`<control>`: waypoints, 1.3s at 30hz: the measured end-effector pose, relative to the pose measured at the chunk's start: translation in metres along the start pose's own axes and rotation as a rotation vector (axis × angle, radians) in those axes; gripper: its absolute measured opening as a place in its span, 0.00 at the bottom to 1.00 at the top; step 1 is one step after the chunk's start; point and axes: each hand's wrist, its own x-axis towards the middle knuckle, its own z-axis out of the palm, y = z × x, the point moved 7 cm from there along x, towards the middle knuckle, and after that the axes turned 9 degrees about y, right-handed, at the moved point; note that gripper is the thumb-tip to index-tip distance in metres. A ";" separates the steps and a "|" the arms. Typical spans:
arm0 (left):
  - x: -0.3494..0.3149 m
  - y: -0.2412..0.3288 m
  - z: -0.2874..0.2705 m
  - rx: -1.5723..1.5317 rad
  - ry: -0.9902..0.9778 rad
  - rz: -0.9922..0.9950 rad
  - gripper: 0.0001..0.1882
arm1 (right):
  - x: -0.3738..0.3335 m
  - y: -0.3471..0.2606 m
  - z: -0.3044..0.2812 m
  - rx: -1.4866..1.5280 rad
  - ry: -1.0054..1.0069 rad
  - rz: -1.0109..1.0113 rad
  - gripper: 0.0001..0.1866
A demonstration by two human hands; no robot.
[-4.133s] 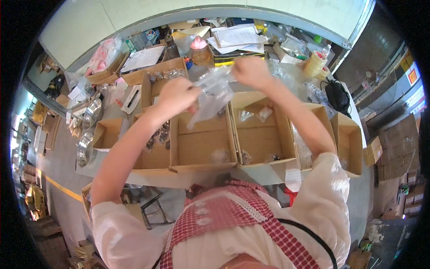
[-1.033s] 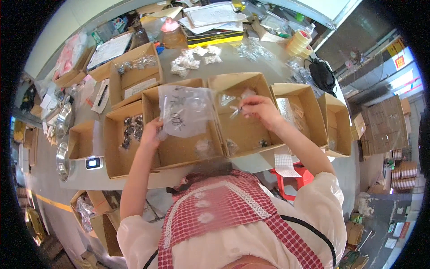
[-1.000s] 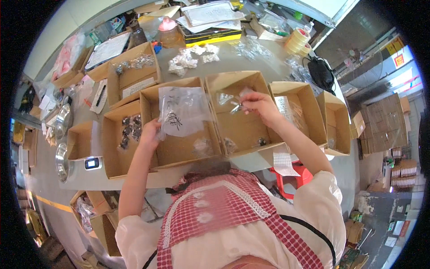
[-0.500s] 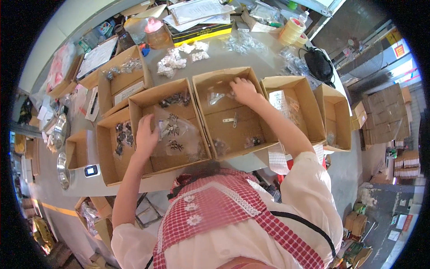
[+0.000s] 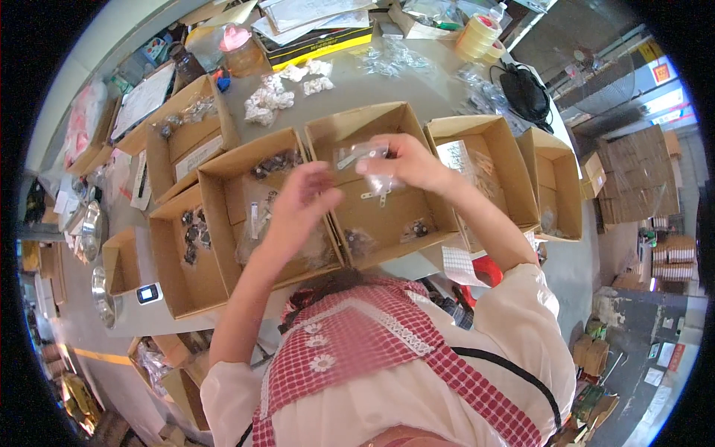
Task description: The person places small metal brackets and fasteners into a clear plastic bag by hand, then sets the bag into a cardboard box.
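My right hand [image 5: 408, 162] holds a small clear plastic bag [image 5: 372, 165] above an open cardboard box [image 5: 402, 123], where a few flat metal pieces [image 5: 374, 197] lie on the bottom. My left hand [image 5: 302, 205] hovers just left of the bag, fingers spread and blurred, holding nothing I can make out. It is over a neighbouring cardboard box [image 5: 222, 175] that holds a larger clear bag [image 5: 262, 223] and dark metal parts [image 5: 277, 161].
More open cardboard boxes line the grey table [image 5: 439, 82] left [image 5: 165, 257] and right [image 5: 488, 149]. White packets [image 5: 269, 100], tape rolls [image 5: 477, 39], a pink-lidded jar [image 5: 238, 46], papers and a black bag [image 5: 527, 93] sit at the back. A small device [image 5: 149, 293] lies near the front edge.
The large clear bag was lowered into the left box and released. My right hand picked a small bag out of the middle box and raised it; my left hand moved up toward it.
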 end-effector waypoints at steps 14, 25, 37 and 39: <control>-0.018 0.006 0.013 0.034 -0.106 -0.148 0.14 | -0.047 -0.035 0.014 0.064 -0.160 -0.030 0.08; -0.058 0.035 0.022 0.424 -0.102 0.067 0.17 | -0.091 -0.033 0.063 -0.128 -0.146 -0.024 0.07; -0.081 0.023 0.039 0.337 -0.297 0.080 0.07 | -0.125 -0.010 0.071 0.028 -0.144 0.127 0.07; -0.081 0.027 0.040 0.397 -0.300 0.136 0.06 | -0.126 -0.013 0.070 -0.020 -0.129 0.090 0.07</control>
